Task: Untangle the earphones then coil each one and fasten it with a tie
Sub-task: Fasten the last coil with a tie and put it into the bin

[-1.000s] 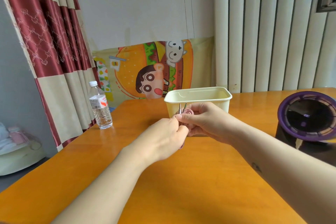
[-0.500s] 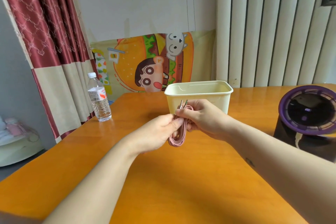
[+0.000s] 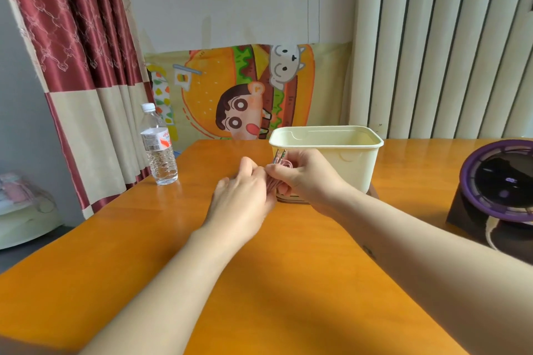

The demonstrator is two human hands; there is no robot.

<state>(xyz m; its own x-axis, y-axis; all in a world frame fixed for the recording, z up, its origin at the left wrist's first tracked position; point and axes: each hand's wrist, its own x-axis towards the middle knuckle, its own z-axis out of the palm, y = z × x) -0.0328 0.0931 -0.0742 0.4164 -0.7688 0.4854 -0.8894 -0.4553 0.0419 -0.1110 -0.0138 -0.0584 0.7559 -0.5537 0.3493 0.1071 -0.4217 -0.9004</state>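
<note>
A coiled pink earphone cable point(image 3: 285, 165) is held above the orange table, just in front of the cream plastic tub point(image 3: 343, 158). My right hand point(image 3: 305, 179) is closed around the top of the coil, and two metal plugs point(image 3: 279, 155) stick up beside its fingers. My left hand point(image 3: 245, 199) covers the lower loops of the coil, with its fingers wrapped against the cable. Most of the coil is hidden between the two hands. I cannot see a tie.
A clear water bottle point(image 3: 158, 147) stands at the table's left edge. A purple-rimmed black round appliance point(image 3: 501, 184) sits at the right. The orange table point(image 3: 259, 282) stretches toward me. Curtains and a cartoon poster lie behind the table.
The hanging loops seen half a second ago are now covered by my left hand, which has moved up against the coil. The right hand keeps its hold.
</note>
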